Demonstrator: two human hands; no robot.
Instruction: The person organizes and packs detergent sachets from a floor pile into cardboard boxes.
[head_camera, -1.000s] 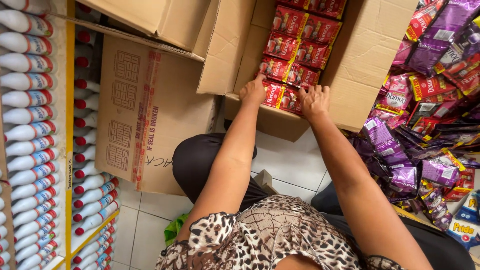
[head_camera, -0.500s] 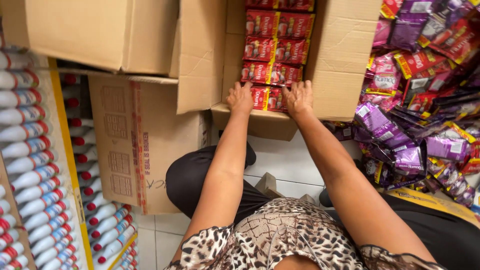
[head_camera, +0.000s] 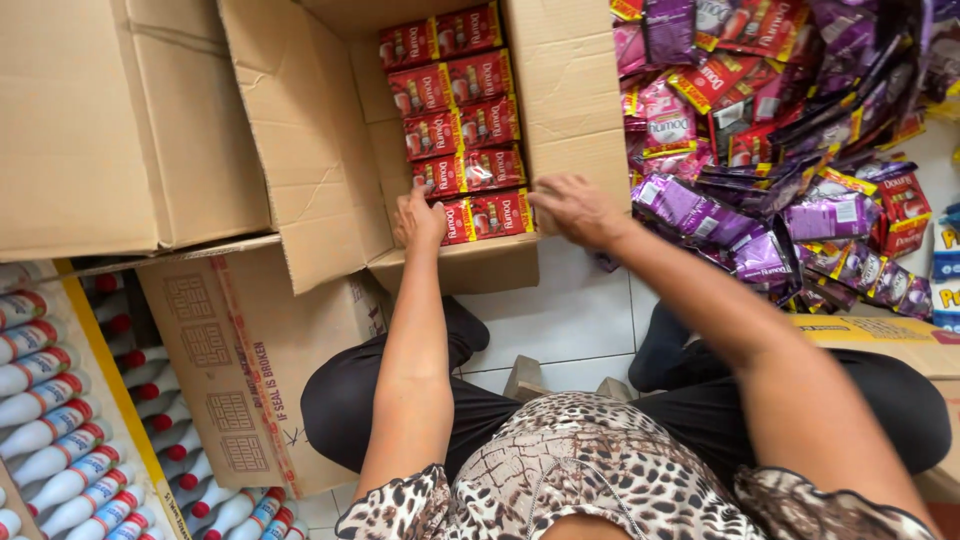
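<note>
An open cardboard box (head_camera: 560, 90) in front of me holds two columns of red packets (head_camera: 455, 110). My left hand (head_camera: 420, 215) rests on the nearest red packets at the box's front left, fingers pressed onto them. My right hand (head_camera: 575, 208) sits at the front right corner of the box, fingers spread over the edge of the lowest red packet (head_camera: 495, 212). I cannot tell whether either hand grips a packet. Both forearms reach forward from my lap.
Purple and red sachet strips (head_camera: 780, 130) pile up on the right. A closed cardboard box (head_camera: 120, 120) sits at the upper left, another box (head_camera: 240, 360) below it. Rows of white bottles with red caps (head_camera: 60, 440) fill a tray at the left. White floor tiles (head_camera: 570, 320) lie underneath.
The view has tipped and moved closer to the box. My right hand has shifted right toward the box's front corner; my left hand stays on the front packets.
</note>
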